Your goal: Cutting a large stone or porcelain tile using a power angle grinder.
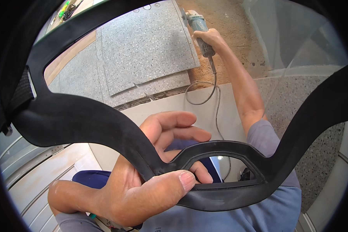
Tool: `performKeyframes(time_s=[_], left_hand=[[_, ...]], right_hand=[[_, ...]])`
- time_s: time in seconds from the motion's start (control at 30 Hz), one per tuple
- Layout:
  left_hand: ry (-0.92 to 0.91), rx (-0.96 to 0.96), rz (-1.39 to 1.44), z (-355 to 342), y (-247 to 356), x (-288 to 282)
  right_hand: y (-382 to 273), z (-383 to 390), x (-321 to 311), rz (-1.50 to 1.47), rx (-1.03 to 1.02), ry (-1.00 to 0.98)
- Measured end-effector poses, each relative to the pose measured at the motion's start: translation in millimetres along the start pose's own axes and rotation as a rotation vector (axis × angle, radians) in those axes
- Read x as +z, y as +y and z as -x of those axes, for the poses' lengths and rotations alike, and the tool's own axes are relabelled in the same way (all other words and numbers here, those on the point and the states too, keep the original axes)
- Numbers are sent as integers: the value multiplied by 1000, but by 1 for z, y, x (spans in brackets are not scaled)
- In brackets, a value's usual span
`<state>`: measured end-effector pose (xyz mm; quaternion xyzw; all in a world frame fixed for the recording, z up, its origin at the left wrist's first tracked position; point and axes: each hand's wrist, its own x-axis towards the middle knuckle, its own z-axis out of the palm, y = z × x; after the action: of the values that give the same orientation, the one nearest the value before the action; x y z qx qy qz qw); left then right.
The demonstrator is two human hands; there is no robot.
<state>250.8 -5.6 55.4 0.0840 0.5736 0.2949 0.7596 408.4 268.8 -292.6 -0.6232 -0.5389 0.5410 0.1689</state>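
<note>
A black curved frame point(92, 120), like the rim of a mask or goggles, spans the view close up. My left hand point(143, 193) is at its lower middle, thumb in front and fingertips showing behind and through its small opening. Farther off, my right hand point(212, 40) grips an angle grinder point(198, 25) by its body, arm stretched forward. The grinder's disc end is at the right edge of a grey speckled terrazzo slab point(143, 50). Whether the disc touches the slab or spins, I cannot tell.
The slab lies over another speckled slab point(162, 87). The grinder's cord point(199, 103) loops down toward my body. Sandy ground point(232, 54) lies beside the slab, with a speckled surface point(297, 92) at the right. Pale panels point(54, 174) stand at the lower left.
</note>
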Motion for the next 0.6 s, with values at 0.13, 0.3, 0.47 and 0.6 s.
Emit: performKeyframes(time_s=[0.13, 0.3, 0.47, 0.6], left_hand=[[-20, -4, -25, 5, 15, 3], [-44, -6, -53, 9, 37, 4], [-110, -15, -110, 19, 71, -2], [-237, -10, -224, 17, 118, -18]], right_hand=[[-10, 12, -18, 37, 20, 44], [-9, 19, -30, 36, 9, 46], [-22, 25, -50, 22, 83, 1], [-55, 32, -64, 90, 160, 15]])
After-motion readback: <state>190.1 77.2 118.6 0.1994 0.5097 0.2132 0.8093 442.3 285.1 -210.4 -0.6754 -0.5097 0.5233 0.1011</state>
